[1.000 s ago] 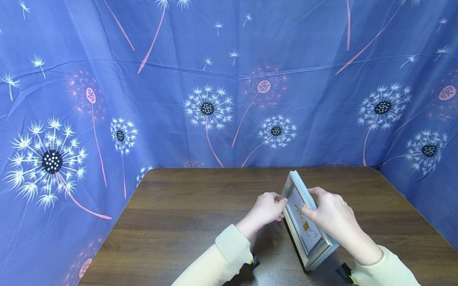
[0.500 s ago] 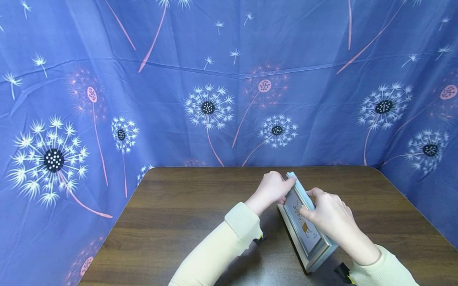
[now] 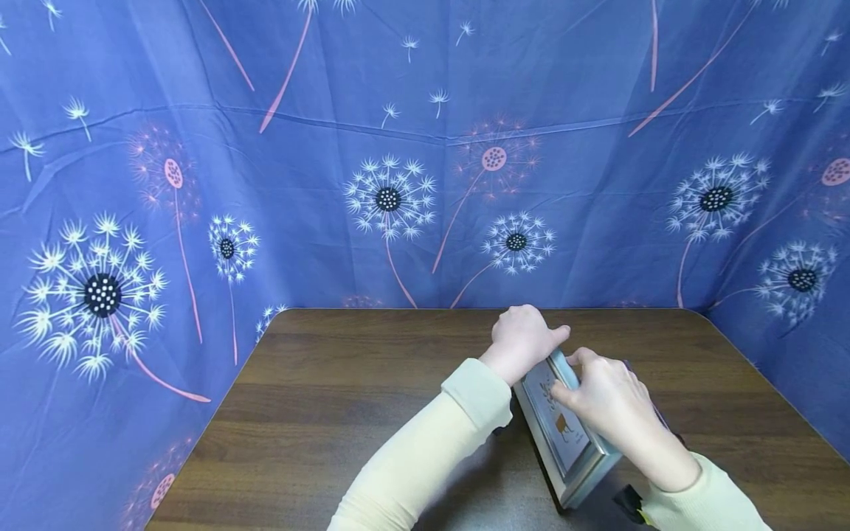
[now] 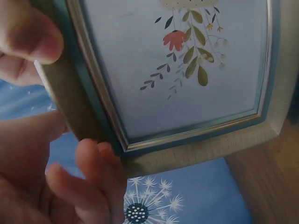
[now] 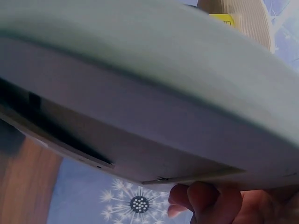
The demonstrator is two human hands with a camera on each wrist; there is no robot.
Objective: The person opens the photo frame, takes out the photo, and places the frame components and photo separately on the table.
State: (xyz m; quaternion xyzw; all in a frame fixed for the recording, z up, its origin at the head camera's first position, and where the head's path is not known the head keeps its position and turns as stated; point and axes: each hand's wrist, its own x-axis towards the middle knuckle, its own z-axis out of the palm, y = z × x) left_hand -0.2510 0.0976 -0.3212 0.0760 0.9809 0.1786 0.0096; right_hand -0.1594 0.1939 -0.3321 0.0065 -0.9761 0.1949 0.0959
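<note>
A picture frame (image 3: 584,472), pale with a glass front, stands tilted on the table on its near end. Its print (image 4: 201,51) shows leaves and a red flower in the left wrist view. My right hand (image 3: 614,402) grips the long right side, thumb on the front and fingers behind. At the far end, my left hand (image 3: 524,341) holds the top edge, its thumb pointing right. Its curled fingers (image 4: 93,172) lie at the frame's corner in the left wrist view. The recessed back (image 5: 126,135) shows in the right wrist view, with right fingers (image 5: 205,200) at its edge.
The brown wooden table (image 3: 319,413) spreads under both hands. A blue dandelion-print cloth (image 3: 299,221) hangs behind it and at the sides. A black wrist mount (image 3: 627,505) sits under the right cuff. A dark thin edge (image 3: 664,420) shows behind the right hand.
My left hand has slid from the frame's left side up over its top edge, moving away and to the right. The right hand keeps its grip; the frame has tilted slightly left.
</note>
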